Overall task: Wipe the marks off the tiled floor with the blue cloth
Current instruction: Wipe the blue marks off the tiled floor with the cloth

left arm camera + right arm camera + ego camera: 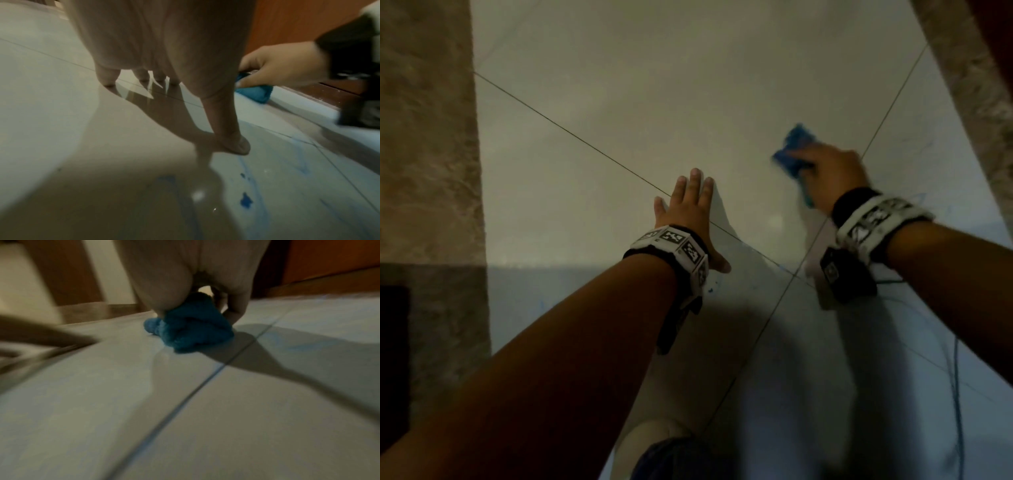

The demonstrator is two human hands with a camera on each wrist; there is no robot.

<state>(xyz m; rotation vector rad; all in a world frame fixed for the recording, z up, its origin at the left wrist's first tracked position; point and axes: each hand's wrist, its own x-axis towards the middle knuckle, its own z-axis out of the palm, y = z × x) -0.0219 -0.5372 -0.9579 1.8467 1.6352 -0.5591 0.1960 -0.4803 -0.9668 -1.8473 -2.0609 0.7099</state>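
My right hand (825, 168) grips a bunched blue cloth (792, 150) and presses it on the pale tiled floor (619, 120) at the right, beside a grout line. The cloth (195, 327) bulges out below my curled fingers in the right wrist view, and the cloth (255, 92) also shows in the left wrist view. My left hand (693, 209) lies flat on the floor with straight, spread fingers, left of the cloth. Blue marks (245, 200) stain the tile near my left wrist, and faint blue marks (710, 290) show by the wrist in the head view.
Mottled brown border tiles (424, 137) run along the left and the far right (969, 78). A reddish-brown wooden surface (298, 24) stands beyond the right border. Thin blue scribbles (959, 377) cross the tiles at lower right. My knee (674, 455) is at the bottom.
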